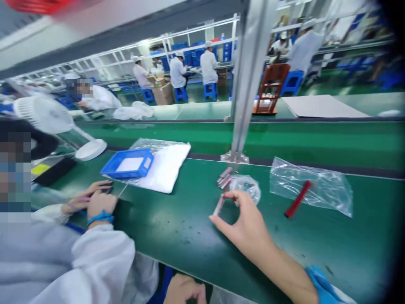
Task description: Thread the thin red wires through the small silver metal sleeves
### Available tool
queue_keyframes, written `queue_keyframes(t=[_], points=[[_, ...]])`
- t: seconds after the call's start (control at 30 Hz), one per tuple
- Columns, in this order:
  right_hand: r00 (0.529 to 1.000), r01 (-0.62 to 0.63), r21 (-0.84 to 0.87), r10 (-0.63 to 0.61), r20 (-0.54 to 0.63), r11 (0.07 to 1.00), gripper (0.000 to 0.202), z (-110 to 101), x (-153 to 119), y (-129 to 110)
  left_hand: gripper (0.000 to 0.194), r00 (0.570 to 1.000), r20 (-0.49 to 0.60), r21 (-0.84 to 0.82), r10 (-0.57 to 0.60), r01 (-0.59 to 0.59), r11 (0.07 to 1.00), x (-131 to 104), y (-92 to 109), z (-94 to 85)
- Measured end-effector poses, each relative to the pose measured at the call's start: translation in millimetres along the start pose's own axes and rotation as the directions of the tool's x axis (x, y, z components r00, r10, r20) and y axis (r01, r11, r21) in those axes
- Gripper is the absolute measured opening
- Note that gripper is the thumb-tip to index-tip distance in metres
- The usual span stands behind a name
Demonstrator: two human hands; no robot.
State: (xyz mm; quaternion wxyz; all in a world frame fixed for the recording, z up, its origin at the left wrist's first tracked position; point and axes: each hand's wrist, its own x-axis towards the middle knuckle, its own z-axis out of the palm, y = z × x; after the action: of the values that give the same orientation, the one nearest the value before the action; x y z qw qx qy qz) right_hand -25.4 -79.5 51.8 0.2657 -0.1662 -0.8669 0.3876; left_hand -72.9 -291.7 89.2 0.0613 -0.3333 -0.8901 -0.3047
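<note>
Between the thumb and index finger of my right hand (243, 219) is a small pale, pinkish strip-like piece (218, 205), held by its ends over the green table. Just beyond it lie several similar small pieces (225, 177) beside a crumpled clear plastic bag (248, 185). My left hand (185, 290) is low at the table's front edge, with its fingers curled; whatever it holds, if anything, is hidden. A red stick-shaped object (298, 199) rests on a flat clear bag (332, 192) to the right.
A blue tray (147, 162) sits on a white sheet (172, 164) left of centre. At the left, a co-worker's hands (101, 202) are over the table near a white fan (91, 148). A metal post (245, 84) stands behind the small pieces.
</note>
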Motion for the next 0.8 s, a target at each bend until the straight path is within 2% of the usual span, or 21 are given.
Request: queue_keyframes(t=[0.13,0.2,0.3,0.4,0.5,0.63,0.67,0.73,0.8], points=[[0.986,0.033,0.041,-0.040,0.161,0.999,0.041,70.4,15.9,-43.3,0.035,0.979,-0.154,0.062,-0.134,0.145,0.987,47.3,-63.4,-69.8],[0.975,0.058,0.023,-0.062,0.213,0.998,0.040,96.2,15.1,-56.1,0.032,0.960,-0.215,0.074,-0.180,0.200,0.977,66.4,-94.0,-94.6],[0.962,0.116,-0.008,-0.111,0.251,0.993,0.037,121.2,9.2,-65.4,0.032,0.942,-0.247,0.065,-0.228,0.251,0.966,82.1,-128.2,-112.0],[0.950,0.155,-0.049,-0.135,0.282,0.987,0.037,133.9,5.1,-67.9,0.043,0.932,-0.259,0.054,-0.253,0.276,0.960,85.0,-143.5,-114.5],[0.944,0.170,-0.077,-0.140,0.300,0.982,0.039,139.3,4.7,-69.1,0.043,0.929,-0.260,0.055,-0.263,0.287,0.956,82.6,-137.2,-113.6],[0.944,0.154,-0.078,-0.123,0.306,0.985,0.053,133.8,0.5,-68.1,0.017,0.943,-0.237,0.059,-0.234,0.255,0.965,76.9,-96.4,-99.5],[0.940,0.133,-0.057,-0.108,0.323,0.989,0.059,128.2,-2.7,-65.4,0.014,0.951,-0.220,0.058,-0.216,0.234,0.970,74.3,-82.5,-91.4],[0.932,0.075,0.014,-0.075,0.354,0.997,0.077,109.0,-12.6,-54.8,0.032,0.972,-0.166,0.045,-0.167,0.177,0.983,66.3,-53.8,-69.2],[0.935,0.011,0.088,-0.041,0.352,0.996,0.089,76.7,-28.4,-37.0,0.035,0.991,-0.088,0.026,-0.099,0.102,0.994,55.0,-25.9,-41.2]])
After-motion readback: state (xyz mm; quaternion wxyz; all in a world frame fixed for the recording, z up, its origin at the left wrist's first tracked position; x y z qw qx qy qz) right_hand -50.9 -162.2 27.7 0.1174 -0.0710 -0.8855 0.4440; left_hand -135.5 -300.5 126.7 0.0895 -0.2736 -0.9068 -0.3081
